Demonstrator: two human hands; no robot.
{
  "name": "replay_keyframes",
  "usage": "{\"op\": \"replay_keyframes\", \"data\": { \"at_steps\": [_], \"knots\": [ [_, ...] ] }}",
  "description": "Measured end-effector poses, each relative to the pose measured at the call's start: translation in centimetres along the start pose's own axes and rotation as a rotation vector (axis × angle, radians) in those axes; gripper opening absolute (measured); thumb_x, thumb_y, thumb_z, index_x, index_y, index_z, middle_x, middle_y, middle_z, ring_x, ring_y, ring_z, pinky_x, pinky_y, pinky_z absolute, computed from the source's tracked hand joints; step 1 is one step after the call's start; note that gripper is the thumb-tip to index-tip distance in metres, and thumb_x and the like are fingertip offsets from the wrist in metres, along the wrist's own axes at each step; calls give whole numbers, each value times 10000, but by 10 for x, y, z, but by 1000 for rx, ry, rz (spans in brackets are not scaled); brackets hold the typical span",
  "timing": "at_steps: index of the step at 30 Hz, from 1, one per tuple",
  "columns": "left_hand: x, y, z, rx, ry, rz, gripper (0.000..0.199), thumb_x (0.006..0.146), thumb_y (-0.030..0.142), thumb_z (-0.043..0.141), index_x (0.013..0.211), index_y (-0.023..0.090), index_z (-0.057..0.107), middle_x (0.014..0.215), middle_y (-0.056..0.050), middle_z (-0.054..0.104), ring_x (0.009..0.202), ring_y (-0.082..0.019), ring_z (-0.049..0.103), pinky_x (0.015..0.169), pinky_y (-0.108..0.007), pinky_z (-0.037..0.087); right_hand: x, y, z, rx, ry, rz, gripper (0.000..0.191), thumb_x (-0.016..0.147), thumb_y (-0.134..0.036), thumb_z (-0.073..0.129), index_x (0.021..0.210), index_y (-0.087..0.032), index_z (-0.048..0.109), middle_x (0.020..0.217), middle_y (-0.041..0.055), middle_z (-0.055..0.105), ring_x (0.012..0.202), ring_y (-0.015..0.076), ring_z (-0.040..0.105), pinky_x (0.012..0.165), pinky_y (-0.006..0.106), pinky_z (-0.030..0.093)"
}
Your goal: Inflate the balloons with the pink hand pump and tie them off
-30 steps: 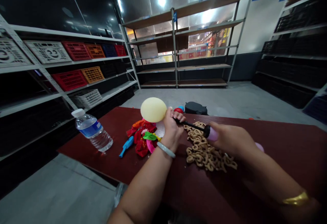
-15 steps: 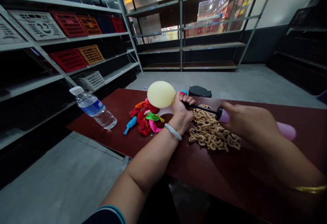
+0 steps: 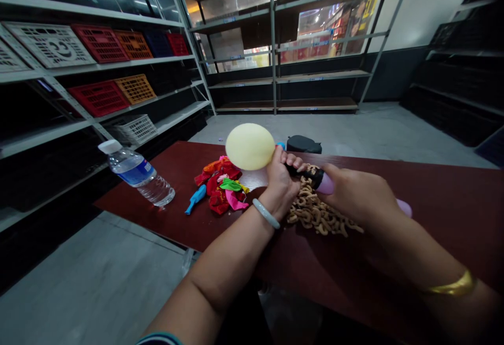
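Observation:
A pale yellow balloon (image 3: 250,146), partly inflated, sticks out to the left of my left hand (image 3: 284,177). That hand is closed around the black end of a balloon pump (image 3: 326,184), where the balloon's neck meets it; the neck itself is hidden by my fingers. My right hand (image 3: 360,195) grips the pump's purple barrel, whose far end shows beyond my palm. Both hands are held above the table, close together. Beneath them lies a heap of brown curled snack-like pieces (image 3: 321,216). Several uninflated balloons (image 3: 220,190) in red, pink, green and blue are piled left of my left hand.
A water bottle (image 3: 137,174) with a white cap stands at the left of the dark red table (image 3: 433,203). Behind the table sits a black object (image 3: 304,144). Shelves on the left hold coloured crates (image 3: 100,43); a metal rack (image 3: 273,61) stands at the back.
My right hand has pushed the pump's barrel leftward toward my left hand, so the rod between them no longer shows. The yellow balloon looks slightly larger. The view has shifted a little.

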State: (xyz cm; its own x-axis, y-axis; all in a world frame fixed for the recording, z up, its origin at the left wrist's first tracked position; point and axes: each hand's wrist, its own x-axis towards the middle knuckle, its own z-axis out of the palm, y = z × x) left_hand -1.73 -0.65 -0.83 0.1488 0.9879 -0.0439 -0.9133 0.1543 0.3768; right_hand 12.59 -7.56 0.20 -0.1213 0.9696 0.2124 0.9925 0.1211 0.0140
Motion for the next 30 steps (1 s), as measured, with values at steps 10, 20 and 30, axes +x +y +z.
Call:
{"op": "replay_keyframes", "data": {
  "at_steps": [10,20,30],
  "knots": [
    [18,60,5,-15,-19,253,437,949,275,513,593,209,269,455,74,297,378,-72,341,440,-230,267,10,57,1,71,24,5,615,737,-552,654,1310,-334,600,957,76,745,766,261,638,596,342,331],
    [-5,5,9,14,-84,111,465,954,326,547,582,197,301,502,61,287,424,-67,327,472,-229,296,1,15,-2,-54,109,41,458,793,-558,550,1086,-212,614,951,134,731,761,287,660,562,336,331],
    [-17,-4,12,93,-123,40,478,947,360,561,571,193,317,474,62,282,395,-71,309,437,-227,261,-3,-13,0,21,70,47,462,835,-585,506,1137,-257,626,850,89,743,747,288,689,586,330,366]
  ]
}}
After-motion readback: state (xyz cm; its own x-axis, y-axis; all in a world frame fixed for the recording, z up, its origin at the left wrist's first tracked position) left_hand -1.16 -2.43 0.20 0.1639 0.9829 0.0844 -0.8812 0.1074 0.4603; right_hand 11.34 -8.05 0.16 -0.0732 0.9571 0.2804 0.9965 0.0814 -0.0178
